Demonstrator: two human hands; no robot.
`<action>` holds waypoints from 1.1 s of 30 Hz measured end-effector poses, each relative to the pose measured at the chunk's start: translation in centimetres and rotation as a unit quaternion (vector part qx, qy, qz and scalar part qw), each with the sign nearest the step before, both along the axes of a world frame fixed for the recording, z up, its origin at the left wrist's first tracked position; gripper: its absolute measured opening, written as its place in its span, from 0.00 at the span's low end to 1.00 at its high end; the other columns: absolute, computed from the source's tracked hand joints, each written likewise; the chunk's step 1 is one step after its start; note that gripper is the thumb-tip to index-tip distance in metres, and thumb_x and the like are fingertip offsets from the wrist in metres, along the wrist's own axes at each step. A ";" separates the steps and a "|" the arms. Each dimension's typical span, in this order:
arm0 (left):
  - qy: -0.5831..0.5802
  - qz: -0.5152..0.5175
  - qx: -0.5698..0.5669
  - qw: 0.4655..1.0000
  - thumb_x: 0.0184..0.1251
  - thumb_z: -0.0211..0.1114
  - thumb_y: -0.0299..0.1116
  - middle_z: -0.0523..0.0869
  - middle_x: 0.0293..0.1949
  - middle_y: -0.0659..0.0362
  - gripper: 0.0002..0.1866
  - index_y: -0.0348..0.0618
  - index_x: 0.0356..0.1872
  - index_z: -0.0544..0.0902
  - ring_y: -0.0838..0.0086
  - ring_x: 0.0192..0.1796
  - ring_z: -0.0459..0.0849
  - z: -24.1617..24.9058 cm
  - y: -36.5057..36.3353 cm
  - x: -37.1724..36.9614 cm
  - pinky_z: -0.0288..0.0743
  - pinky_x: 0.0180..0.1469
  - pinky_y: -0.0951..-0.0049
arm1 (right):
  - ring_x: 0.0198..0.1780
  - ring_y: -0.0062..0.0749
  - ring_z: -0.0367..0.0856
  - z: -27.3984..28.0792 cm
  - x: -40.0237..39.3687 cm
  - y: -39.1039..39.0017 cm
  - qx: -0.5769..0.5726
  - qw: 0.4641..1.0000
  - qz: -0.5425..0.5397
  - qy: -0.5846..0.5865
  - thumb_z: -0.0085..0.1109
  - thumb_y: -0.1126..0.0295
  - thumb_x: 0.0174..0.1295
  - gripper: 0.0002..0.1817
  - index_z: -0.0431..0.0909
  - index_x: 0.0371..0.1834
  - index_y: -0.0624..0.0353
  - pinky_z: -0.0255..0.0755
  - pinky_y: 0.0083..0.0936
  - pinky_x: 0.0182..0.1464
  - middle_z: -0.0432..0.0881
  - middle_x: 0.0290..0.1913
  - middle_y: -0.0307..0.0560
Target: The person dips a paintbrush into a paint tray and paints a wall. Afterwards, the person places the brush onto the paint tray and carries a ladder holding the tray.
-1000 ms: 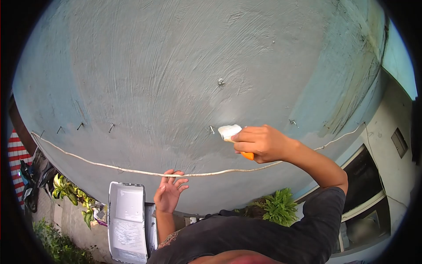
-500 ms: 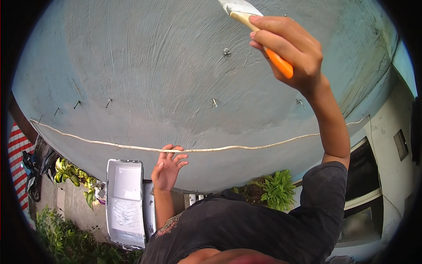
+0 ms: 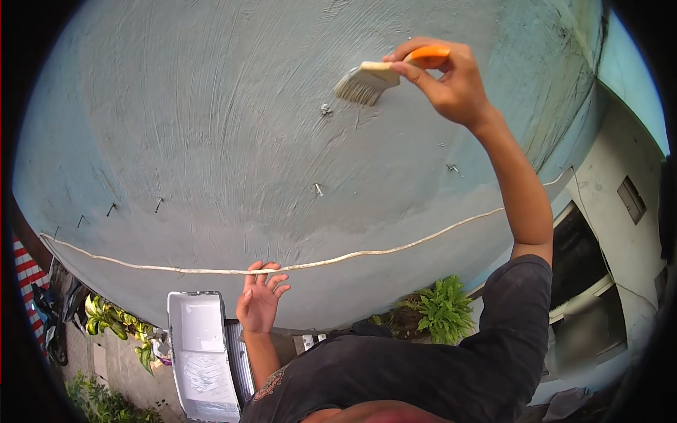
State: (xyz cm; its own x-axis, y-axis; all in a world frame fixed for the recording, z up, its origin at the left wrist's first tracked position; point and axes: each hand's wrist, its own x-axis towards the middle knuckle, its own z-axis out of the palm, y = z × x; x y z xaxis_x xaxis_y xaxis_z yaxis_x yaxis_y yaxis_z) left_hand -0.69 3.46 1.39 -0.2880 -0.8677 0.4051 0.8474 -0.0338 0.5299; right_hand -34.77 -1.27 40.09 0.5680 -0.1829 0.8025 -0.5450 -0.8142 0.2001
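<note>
My right hand (image 3: 448,81) is closed round the orange and cream handle of a wide paintbrush (image 3: 370,81). The bristles point down and left, against or very close to the grey-blue wall (image 3: 233,127). Lower down, my left hand (image 3: 261,303) has its fingers apart, with the fingertips at a pale cord (image 3: 338,259) strung across the wall; it does not grip the cord. Left of that hand is a white paint tray (image 3: 204,352) with wet white paint in it.
Several nails or screws stick out of the wall, one (image 3: 319,189) below the brush. A fern (image 3: 446,309) grows at the wall's foot. Leafy plants (image 3: 106,317) and a parked motorbike stand at the lower left. Windows (image 3: 578,247) are at the right.
The brush has swung down from the top edge, and its bristles now point down and left. The wall and tray appear lower in view. My left hand stays by the cord.
</note>
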 end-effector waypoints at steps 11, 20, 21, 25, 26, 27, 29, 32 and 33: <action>0.020 -0.011 0.011 1.000 0.68 0.63 0.47 0.70 0.68 0.44 0.38 0.41 0.74 0.62 0.50 0.64 0.79 -0.6 -0.4 -0.1 0.78 0.61 0.49 | 0.45 0.26 0.85 17.1 -15.5 2.7 -0.279 0.954 -0.092 -0.062 0.65 0.79 0.68 0.04 0.85 0.44 0.66 0.77 0.22 0.46 0.89 0.43 0.47; 0.053 -0.043 0.012 0.998 0.69 0.63 0.47 0.69 0.70 0.45 0.36 0.43 0.74 0.64 0.51 0.65 0.78 -1.1 -0.8 0.0 0.78 0.61 0.48 | 0.50 0.36 0.89 -9.2 -14.5 10.1 0.080 0.967 -0.229 -0.081 0.67 0.80 0.63 0.05 0.85 0.41 0.65 0.80 0.26 0.51 0.90 0.47 0.50; 0.058 -0.043 0.013 0.997 0.69 0.62 0.47 0.68 0.70 0.45 0.36 0.42 0.74 0.64 0.51 0.65 0.78 -1.2 -0.7 0.0 0.78 0.62 0.48 | 0.50 0.36 0.89 -10.6 -15.0 10.4 0.080 0.966 -0.232 -0.082 0.67 0.80 0.63 0.05 0.85 0.41 0.65 0.80 0.26 0.51 0.90 0.47 0.50; 0.068 -0.046 0.024 0.996 0.69 0.62 0.47 0.68 0.71 0.44 0.36 0.42 0.74 0.64 0.50 0.65 0.77 -1.3 -0.6 0.0 0.77 0.63 0.47 | 0.50 0.38 0.89 -10.6 -16.5 10.4 0.171 0.953 -0.205 -0.140 0.67 0.79 0.65 0.04 0.86 0.40 0.66 0.81 0.26 0.52 0.90 0.44 0.50; 0.063 -0.045 0.024 0.997 0.69 0.62 0.47 0.68 0.71 0.44 0.36 0.42 0.74 0.64 0.50 0.65 0.77 -1.3 -0.5 0.1 0.77 0.63 0.47 | 0.50 0.37 0.89 -9.0 -17.0 9.9 0.162 0.954 -0.205 -0.145 0.67 0.78 0.65 0.04 0.86 0.40 0.66 0.81 0.25 0.52 0.90 0.42 0.49; 0.061 -0.043 0.024 0.997 0.70 0.62 0.47 0.67 0.71 0.44 0.36 0.42 0.74 0.64 0.50 0.65 0.77 -1.3 -0.5 0.2 0.77 0.63 0.47 | 0.49 0.35 0.89 -7.0 -17.6 9.4 0.125 0.960 -0.197 -0.156 0.67 0.78 0.65 0.04 0.86 0.40 0.66 0.81 0.24 0.52 0.90 0.42 0.48; 0.060 -0.042 0.026 0.997 0.70 0.61 0.47 0.67 0.71 0.44 0.36 0.42 0.74 0.64 0.50 0.65 0.77 -1.3 -0.5 0.1 0.77 0.63 0.47 | 0.49 0.31 0.88 -2.0 -18.7 8.4 0.044 0.971 -0.163 -0.172 0.66 0.76 0.68 0.06 0.86 0.44 0.65 0.79 0.21 0.50 0.90 0.43 0.47; 0.057 -0.036 0.021 0.998 0.70 0.62 0.47 0.67 0.71 0.44 0.37 0.42 0.75 0.64 0.50 0.65 0.77 -1.3 -0.4 0.1 0.77 0.63 0.48 | 0.46 0.25 0.85 3.6 -22.5 7.9 -0.172 0.940 -0.259 -0.137 0.66 0.74 0.69 0.09 0.86 0.49 0.65 0.78 0.18 0.49 0.90 0.48 0.46; 0.055 -0.035 0.016 0.998 0.70 0.62 0.47 0.67 0.71 0.44 0.37 0.42 0.75 0.63 0.50 0.65 0.77 -1.2 -0.5 0.1 0.77 0.63 0.48 | 0.46 0.25 0.85 3.8 -21.4 7.9 -0.169 0.941 -0.259 -0.139 0.66 0.74 0.69 0.09 0.86 0.49 0.65 0.78 0.18 0.49 0.90 0.48 0.46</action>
